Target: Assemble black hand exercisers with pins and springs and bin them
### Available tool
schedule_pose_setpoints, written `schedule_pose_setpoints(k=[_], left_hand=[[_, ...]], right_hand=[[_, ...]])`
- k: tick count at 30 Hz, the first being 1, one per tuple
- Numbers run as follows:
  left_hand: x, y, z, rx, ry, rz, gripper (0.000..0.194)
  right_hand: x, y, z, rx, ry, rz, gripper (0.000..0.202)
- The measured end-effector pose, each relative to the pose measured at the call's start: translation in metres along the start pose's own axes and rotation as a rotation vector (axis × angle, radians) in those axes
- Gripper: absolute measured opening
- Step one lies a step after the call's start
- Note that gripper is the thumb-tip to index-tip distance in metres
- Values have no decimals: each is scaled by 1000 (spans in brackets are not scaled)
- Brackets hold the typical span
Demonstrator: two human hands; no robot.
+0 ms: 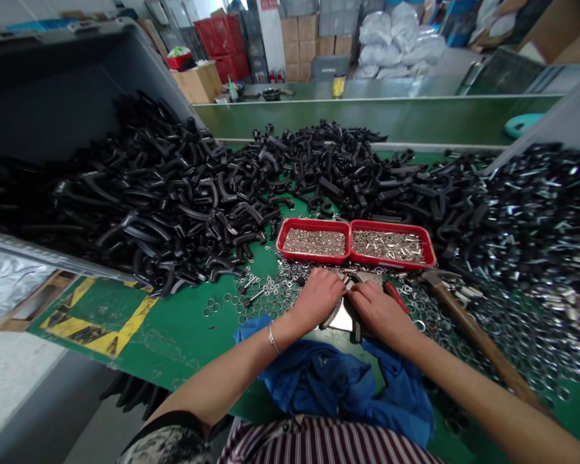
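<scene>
My left hand [318,297] and my right hand [379,311] meet over a small metal block [341,320] on the green table, just in front of two red trays. Both hands grip a curved black plastic part [348,303] set on that block; its shape is mostly hidden by my fingers. A red-handled tool [395,296] lies just beside my right hand. The left red tray [313,241] and the right red tray [391,245] hold small silvery metal pieces.
Big heaps of curved black parts [164,187] fill the table's left and back. Parts with metal clips [541,212] pile at the right. Metal rings [265,293] lie scattered, a wooden-handled hammer [478,335] lies right, a blue cloth [333,380] in front.
</scene>
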State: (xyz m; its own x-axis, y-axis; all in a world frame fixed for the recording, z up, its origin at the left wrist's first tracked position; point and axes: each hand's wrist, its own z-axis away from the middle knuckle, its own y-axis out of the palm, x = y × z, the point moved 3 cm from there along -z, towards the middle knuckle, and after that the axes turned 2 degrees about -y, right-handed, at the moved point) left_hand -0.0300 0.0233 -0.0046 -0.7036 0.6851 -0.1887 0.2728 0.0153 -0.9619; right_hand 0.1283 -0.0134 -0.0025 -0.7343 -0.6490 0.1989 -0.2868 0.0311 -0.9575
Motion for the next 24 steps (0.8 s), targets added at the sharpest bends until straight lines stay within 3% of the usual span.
schedule_pose_setpoints(k=[2, 5, 9, 12, 16, 20, 22, 24], left_hand=[[-2, -1, 1, 21, 59, -50, 31], [-3, -6, 2, 71, 144, -96, 31], [-3, -9, 3, 121, 196, -102, 31], [-2, -10, 5, 109, 110, 18, 29], [6, -22, 2, 44, -10, 203, 26], [40, -50, -22, -89, -93, 144, 28], [68, -61, -40, -47, -214, 22, 27], [95, -64, -55, 75, -327, -67, 22]], right_hand=[[-6, -6, 10, -12, 27, -87, 29], [-28, -24, 40, -89, 185, -140, 34], [-67, -51, 96, -155, 429, 145, 34], [-85, -56, 131, -68, 535, 301, 30], [-96, -50, 149, -41, 532, 219, 25], [-103, -58, 152, -93, 579, 209, 25], [-105, -64, 154, -114, 606, 219, 24], [-105, -64, 155, -94, 618, 123, 23]])
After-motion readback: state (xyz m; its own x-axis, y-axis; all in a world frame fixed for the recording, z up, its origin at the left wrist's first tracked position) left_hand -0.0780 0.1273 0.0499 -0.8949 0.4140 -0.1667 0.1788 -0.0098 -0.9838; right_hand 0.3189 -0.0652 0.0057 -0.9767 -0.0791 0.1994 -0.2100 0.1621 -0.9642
